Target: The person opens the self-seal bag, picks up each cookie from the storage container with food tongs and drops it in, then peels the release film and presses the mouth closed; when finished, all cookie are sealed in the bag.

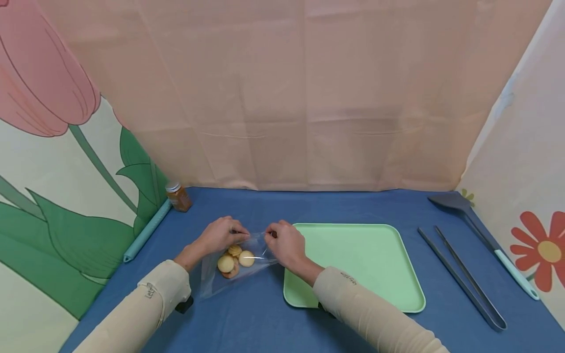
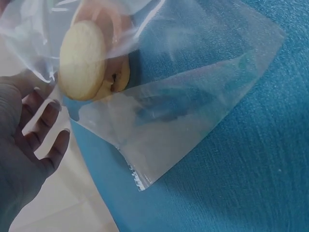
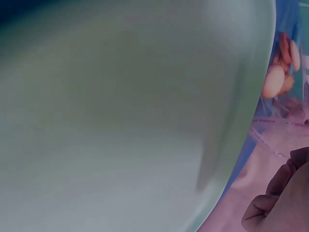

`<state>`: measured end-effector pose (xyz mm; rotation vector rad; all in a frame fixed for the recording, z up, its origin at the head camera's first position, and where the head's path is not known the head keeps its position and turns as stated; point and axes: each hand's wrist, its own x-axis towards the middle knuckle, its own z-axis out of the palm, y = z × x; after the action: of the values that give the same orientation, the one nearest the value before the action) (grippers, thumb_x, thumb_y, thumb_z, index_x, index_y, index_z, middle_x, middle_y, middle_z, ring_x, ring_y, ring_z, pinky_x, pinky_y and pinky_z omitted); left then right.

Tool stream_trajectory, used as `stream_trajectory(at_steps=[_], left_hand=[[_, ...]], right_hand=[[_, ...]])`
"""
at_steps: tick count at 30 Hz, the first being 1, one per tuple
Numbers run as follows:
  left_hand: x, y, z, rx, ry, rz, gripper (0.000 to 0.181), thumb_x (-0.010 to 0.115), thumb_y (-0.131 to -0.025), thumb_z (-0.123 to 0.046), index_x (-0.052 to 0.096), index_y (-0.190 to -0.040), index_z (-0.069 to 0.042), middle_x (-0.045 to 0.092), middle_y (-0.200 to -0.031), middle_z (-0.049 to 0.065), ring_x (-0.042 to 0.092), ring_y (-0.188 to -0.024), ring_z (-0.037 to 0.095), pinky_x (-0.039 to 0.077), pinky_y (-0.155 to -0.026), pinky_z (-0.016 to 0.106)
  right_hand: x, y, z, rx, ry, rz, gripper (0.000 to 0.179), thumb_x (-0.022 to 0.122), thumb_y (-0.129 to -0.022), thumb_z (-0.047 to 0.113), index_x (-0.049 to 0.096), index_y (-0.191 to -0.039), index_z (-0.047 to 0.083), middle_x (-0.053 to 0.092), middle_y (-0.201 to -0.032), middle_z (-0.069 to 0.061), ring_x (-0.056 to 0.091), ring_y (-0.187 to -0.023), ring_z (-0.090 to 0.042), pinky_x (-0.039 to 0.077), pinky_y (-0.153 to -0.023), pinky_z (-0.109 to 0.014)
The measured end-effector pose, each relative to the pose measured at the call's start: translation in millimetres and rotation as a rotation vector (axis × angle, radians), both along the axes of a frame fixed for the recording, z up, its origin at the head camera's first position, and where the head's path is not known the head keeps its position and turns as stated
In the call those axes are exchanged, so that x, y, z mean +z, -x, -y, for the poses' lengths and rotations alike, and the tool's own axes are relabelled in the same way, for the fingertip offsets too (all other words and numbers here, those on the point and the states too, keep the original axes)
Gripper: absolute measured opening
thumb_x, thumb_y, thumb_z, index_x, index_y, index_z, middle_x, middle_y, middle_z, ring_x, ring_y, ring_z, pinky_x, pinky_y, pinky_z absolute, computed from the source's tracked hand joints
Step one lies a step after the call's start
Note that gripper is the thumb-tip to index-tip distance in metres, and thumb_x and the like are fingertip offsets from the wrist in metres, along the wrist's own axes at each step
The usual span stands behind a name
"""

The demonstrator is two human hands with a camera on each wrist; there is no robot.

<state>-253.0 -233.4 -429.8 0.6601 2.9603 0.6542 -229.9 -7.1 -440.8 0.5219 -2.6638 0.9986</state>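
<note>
A clear plastic bag (image 1: 211,282) holds several round, pale cookies (image 1: 246,258), bunched in its middle. At the bag's upper left edge, my left hand (image 1: 222,234) pinches the plastic between thumb and fingers. My right hand (image 1: 287,243) grips the upper right end of the bag, its fingers curled in. In the left wrist view the cookies (image 2: 82,60) show through the film beside the left hand (image 2: 29,130). A printed strip on the bag (image 3: 277,122) shows near the right hand (image 3: 280,198) in the right wrist view.
A light green tray (image 1: 353,264) lies under the right forearm. Metal tongs (image 1: 468,279) and a dark spatula (image 1: 474,228) with a pale handle lie at the right. At the back left, a lidded jar (image 1: 178,197) stands by a teal roll (image 1: 147,230). Blue cloth (image 1: 238,323) covers the table.
</note>
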Motion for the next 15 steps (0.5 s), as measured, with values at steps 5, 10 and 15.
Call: stream_trajectory(at_steps=[5, 10, 15], left_hand=[[-0.8, 0.3, 1.1, 0.002, 0.012, -0.011, 0.015, 0.069, -0.096, -0.029, 0.082, -0.102, -0.024, 0.075, -0.099, -0.010, 0.056, -0.089, 0.010, 0.046, -0.074, 0.031], [-2.8, 0.6, 3.1, -0.006, -0.002, -0.018, 0.016, 0.069, -0.096, -0.028, 0.082, -0.103, -0.022, 0.075, -0.100, -0.009, 0.058, -0.092, 0.011, 0.048, -0.075, 0.032], [-3.6, -0.6, 3.6, -0.014, -0.007, -0.025, 0.016, 0.068, -0.097, -0.028, 0.081, -0.104, -0.022, 0.075, -0.100, -0.009, 0.057, -0.091, 0.011, 0.047, -0.075, 0.032]], right_hand=[[0.6, -3.4, 0.8, 0.007, 0.063, 0.094, 0.010, 0.070, -0.092, 0.020, 0.079, -0.091, 0.019, 0.063, -0.083, 0.004, 0.055, -0.067, -0.007, 0.040, -0.052, -0.022], [1.0, -6.7, 1.3, 0.017, 0.138, 0.150, 0.011, 0.069, -0.093, 0.020, 0.079, -0.095, 0.015, 0.062, -0.085, 0.003, 0.054, -0.068, -0.009, 0.041, -0.054, -0.024], [1.2, -8.5, 0.4, 0.024, 0.195, 0.161, 0.011, 0.069, -0.093, 0.019, 0.079, -0.094, 0.014, 0.061, -0.085, 0.002, 0.052, -0.067, -0.008, 0.041, -0.054, -0.023]])
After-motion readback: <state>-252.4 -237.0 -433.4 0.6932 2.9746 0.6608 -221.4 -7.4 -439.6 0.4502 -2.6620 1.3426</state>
